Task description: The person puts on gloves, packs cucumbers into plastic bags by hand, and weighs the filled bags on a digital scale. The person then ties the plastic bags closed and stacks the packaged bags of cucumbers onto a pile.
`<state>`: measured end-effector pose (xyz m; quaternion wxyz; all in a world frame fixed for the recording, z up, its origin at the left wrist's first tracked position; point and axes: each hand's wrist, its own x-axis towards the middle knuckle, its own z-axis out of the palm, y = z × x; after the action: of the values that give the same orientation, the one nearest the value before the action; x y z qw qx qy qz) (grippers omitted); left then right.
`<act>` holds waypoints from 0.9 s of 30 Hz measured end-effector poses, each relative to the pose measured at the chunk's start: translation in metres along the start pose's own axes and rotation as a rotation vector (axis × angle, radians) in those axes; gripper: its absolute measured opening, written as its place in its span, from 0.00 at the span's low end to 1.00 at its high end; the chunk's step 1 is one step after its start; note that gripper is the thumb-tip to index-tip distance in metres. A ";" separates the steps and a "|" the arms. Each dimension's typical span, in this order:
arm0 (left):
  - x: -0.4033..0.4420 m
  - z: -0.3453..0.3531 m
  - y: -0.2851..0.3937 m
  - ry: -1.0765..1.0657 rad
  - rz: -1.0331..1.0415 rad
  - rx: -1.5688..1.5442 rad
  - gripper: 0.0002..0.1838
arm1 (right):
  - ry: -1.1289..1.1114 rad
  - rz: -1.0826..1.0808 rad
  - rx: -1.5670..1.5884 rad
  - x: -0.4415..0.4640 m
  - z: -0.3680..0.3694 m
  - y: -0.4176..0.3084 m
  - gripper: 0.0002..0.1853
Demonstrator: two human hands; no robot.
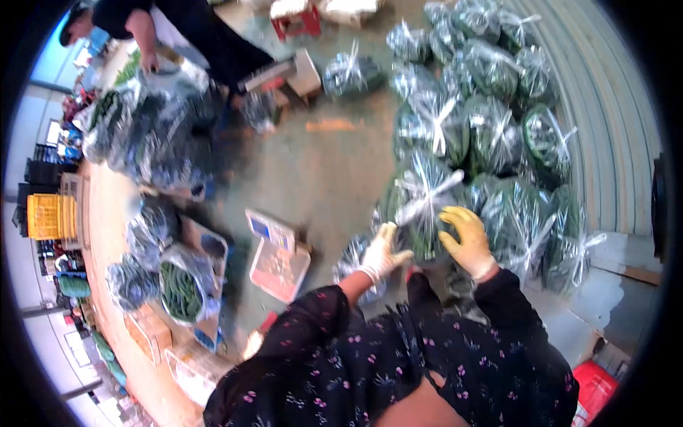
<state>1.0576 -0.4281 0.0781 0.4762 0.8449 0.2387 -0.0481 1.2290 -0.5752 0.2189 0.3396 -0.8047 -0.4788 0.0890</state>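
Observation:
In front of me stands a clear plastic bag point(427, 231) of green vegetables, its gathered neck fastened with a white tie. My left hand point(384, 255), in a pale work glove, is at the bag's left side with thumb and fingers apart. On the right side, my right hand point(467, 242) wears a yellowish glove, its fingers curved and spread. Neither hand is closed around the bag; whether the fingertips touch it I cannot tell. A smaller plastic bag point(350, 257) lies just beyond my left hand, partly hidden by it.
Several tied bags point(491, 132) crowd the right, along a ribbed wall point(605, 107). A digital scale point(281, 267) sits on the floor to the left. Farther left is an open bag of long green vegetables point(179, 290). Another person point(192, 32) bends over large bags point(160, 135).

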 end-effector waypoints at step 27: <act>-0.359 0.096 -0.226 -0.016 -0.689 0.074 0.31 | -1.018 0.348 -0.249 -0.183 0.484 0.043 0.17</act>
<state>0.6535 -0.5381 -0.0402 0.4030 0.7309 0.5044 -0.2214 0.9366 -0.5170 -0.2064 -0.0522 -0.7613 -0.4494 0.4644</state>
